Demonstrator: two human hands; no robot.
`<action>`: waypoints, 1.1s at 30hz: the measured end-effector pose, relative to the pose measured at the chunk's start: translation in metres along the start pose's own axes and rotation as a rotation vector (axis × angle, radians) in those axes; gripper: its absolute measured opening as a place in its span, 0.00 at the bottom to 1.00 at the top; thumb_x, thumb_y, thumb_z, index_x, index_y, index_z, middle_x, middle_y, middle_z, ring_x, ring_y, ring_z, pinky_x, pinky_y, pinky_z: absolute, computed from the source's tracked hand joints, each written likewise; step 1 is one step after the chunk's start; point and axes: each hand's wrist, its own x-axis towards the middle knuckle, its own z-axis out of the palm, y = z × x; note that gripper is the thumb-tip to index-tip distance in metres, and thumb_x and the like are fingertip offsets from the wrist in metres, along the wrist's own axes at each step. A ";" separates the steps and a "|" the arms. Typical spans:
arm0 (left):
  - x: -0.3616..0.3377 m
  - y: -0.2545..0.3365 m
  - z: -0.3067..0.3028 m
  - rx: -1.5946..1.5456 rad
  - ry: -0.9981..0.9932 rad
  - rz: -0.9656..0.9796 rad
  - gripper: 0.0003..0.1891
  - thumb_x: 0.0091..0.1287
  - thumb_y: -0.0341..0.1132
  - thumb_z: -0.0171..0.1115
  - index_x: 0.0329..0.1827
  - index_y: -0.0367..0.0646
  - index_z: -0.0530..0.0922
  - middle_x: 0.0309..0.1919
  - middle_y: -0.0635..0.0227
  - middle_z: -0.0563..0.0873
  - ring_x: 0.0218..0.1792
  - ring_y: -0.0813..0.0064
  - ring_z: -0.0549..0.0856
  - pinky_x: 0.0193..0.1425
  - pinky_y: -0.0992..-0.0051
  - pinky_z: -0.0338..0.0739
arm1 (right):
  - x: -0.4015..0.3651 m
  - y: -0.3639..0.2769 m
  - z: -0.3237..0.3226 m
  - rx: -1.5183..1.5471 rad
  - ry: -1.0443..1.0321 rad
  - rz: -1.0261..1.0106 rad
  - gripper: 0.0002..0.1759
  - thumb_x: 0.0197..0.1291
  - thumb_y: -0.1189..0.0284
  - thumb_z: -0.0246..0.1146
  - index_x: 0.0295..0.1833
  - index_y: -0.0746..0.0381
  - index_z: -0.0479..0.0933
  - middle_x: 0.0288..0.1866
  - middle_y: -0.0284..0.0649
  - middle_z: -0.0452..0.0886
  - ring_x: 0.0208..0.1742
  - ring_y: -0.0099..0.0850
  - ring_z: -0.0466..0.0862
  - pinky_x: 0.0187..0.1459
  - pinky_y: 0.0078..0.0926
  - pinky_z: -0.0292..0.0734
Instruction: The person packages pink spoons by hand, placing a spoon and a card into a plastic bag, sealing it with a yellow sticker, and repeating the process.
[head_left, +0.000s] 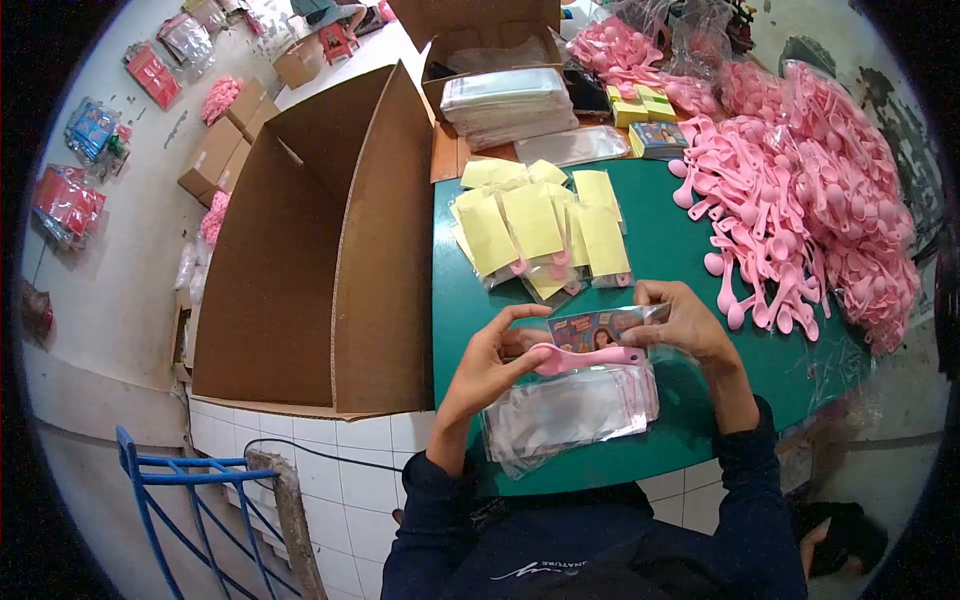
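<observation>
A pink spoon (590,359) lies across a clear plastic bag with a printed card (585,330) showing in it. My left hand (492,362) pinches the spoon's bowl end and the bag's left side between thumb and fingers. At the bag's right end my right hand (685,325) is closed on the clear plastic. Just below my hands is a stack of clear bags (570,418) on the green table (690,440). Beyond them lie several packets with yellow cards (533,220), pink spoon ends showing at their lower edges.
Loose and bagged pink spoons (770,200) fill the table's right side. A large open cardboard box (375,260) stands at the left. More clear bags (505,100) and stacked cards (657,138) sit at the back. A blue metal frame (190,478) is lower left; a person (845,535) is lower right.
</observation>
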 end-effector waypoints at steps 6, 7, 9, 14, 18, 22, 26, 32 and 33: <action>0.002 -0.001 0.010 -0.093 0.095 -0.051 0.26 0.61 0.27 0.64 0.62 0.39 0.67 0.36 0.66 0.84 0.38 0.81 0.82 0.44 0.80 0.76 | -0.001 0.006 -0.007 -0.055 -0.032 0.087 0.11 0.49 0.74 0.70 0.28 0.64 0.74 0.28 0.33 0.79 0.31 0.16 0.77 0.33 0.16 0.71; 0.002 -0.002 0.009 -0.097 0.067 -0.042 0.25 0.62 0.27 0.64 0.62 0.40 0.67 0.35 0.68 0.83 0.38 0.83 0.81 0.43 0.81 0.76 | 0.000 0.009 -0.006 -0.080 0.003 0.070 0.11 0.49 0.74 0.71 0.28 0.63 0.73 0.28 0.33 0.79 0.31 0.16 0.77 0.33 0.16 0.71; 0.002 -0.005 0.007 -0.105 0.010 -0.024 0.24 0.63 0.27 0.63 0.62 0.40 0.66 0.32 0.70 0.82 0.36 0.85 0.79 0.40 0.81 0.75 | 0.000 0.014 -0.002 -0.012 0.044 -0.032 0.11 0.49 0.75 0.70 0.27 0.63 0.73 0.28 0.32 0.79 0.29 0.16 0.75 0.31 0.16 0.69; 0.005 -0.013 0.005 -0.108 -0.001 -0.070 0.27 0.63 0.27 0.63 0.64 0.41 0.64 0.31 0.71 0.81 0.36 0.84 0.78 0.40 0.80 0.76 | 0.003 0.017 -0.004 -0.153 0.056 -0.041 0.10 0.49 0.72 0.70 0.32 0.64 0.76 0.28 0.32 0.78 0.30 0.17 0.75 0.31 0.17 0.70; 0.002 -0.018 0.015 0.239 0.289 0.107 0.29 0.63 0.28 0.63 0.66 0.41 0.61 0.35 0.62 0.84 0.42 0.72 0.84 0.47 0.74 0.79 | -0.009 0.000 -0.006 -0.110 0.057 -0.040 0.12 0.51 0.70 0.69 0.38 0.66 0.79 0.31 0.34 0.81 0.36 0.20 0.79 0.37 0.20 0.74; -0.030 -0.005 0.033 0.052 0.061 -0.209 0.26 0.73 0.33 0.45 0.71 0.46 0.49 0.47 0.49 0.80 0.48 0.63 0.83 0.47 0.71 0.80 | -0.029 -0.015 0.023 -0.475 0.064 -0.228 0.17 0.53 0.70 0.67 0.47 0.65 0.77 0.44 0.42 0.80 0.45 0.32 0.80 0.47 0.27 0.75; -0.065 -0.023 0.051 -0.315 -0.072 -0.291 0.30 0.76 0.35 0.37 0.73 0.48 0.32 0.48 0.48 0.80 0.48 0.62 0.84 0.48 0.68 0.81 | -0.045 -0.008 0.038 -0.660 -0.231 -0.406 0.23 0.52 0.70 0.66 0.55 0.63 0.72 0.53 0.47 0.74 0.52 0.42 0.76 0.52 0.34 0.72; -0.072 -0.036 0.063 -0.199 -0.060 -0.263 0.31 0.75 0.33 0.40 0.73 0.47 0.33 0.50 0.49 0.80 0.51 0.63 0.82 0.52 0.69 0.78 | -0.053 0.012 0.048 -0.919 -0.241 -0.349 0.17 0.51 0.71 0.65 0.46 0.63 0.71 0.44 0.46 0.72 0.48 0.45 0.74 0.48 0.38 0.70; -0.070 -0.037 0.065 -0.195 -0.060 -0.253 0.31 0.75 0.33 0.41 0.73 0.46 0.34 0.50 0.49 0.80 0.51 0.63 0.82 0.52 0.69 0.78 | -0.053 0.015 0.048 -0.932 -0.256 -0.371 0.15 0.51 0.71 0.64 0.44 0.63 0.71 0.42 0.46 0.71 0.46 0.46 0.74 0.46 0.39 0.70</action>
